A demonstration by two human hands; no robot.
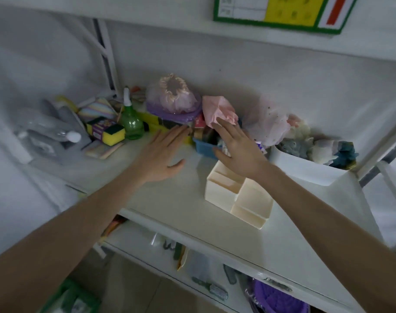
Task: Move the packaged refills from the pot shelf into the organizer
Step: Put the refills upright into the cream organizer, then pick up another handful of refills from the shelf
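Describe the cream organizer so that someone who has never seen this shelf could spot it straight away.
Find the white shelf that both arms reach across. Near its front right, just under the right hand, sits the cream organizer, in front of the small blue basket. It is the only pale boxy tray split into open compartments, which look empty, while the white tub to its right is heaped with things.

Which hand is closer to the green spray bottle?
The left hand. It reaches flat over the shelf just right of the green spray bottle, not touching it. The right hand is farther right, over the small blue basket.
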